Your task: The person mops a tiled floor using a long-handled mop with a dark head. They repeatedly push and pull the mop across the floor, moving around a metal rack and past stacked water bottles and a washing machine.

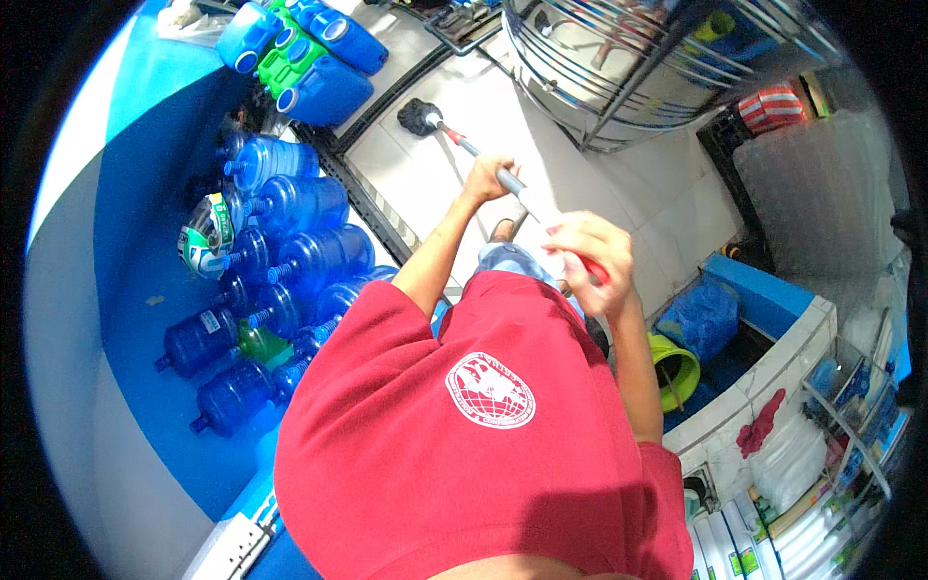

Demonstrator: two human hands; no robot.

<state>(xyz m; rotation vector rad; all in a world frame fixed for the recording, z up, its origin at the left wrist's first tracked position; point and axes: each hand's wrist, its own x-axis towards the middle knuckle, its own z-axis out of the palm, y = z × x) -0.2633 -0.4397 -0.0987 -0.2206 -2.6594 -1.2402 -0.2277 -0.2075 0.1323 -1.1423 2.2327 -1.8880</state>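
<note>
Both of my hands are closed around the long handle of a mop (528, 197). My left hand (487, 180) grips the grey part of the handle, lower down toward the mop head. Nearer my body, my right hand (594, 253) wraps the upper part, and a red grip end pokes out beside its fingers. The dark, stringy mop head (420, 117) rests on the white tiled floor (387, 159), ahead and to the left, by a dark floor edging. One of my feet (503, 230) shows beneath the handle.
Several blue water jugs (319, 253) lie stacked at left, a helmet (205, 237) among them. Blue and green jerrycans (329, 89) stand farther ahead. A curved metal rack (619, 92) rises at front right. A tiled basin (788, 333) and a yellow-green bucket (677, 372) are at right.
</note>
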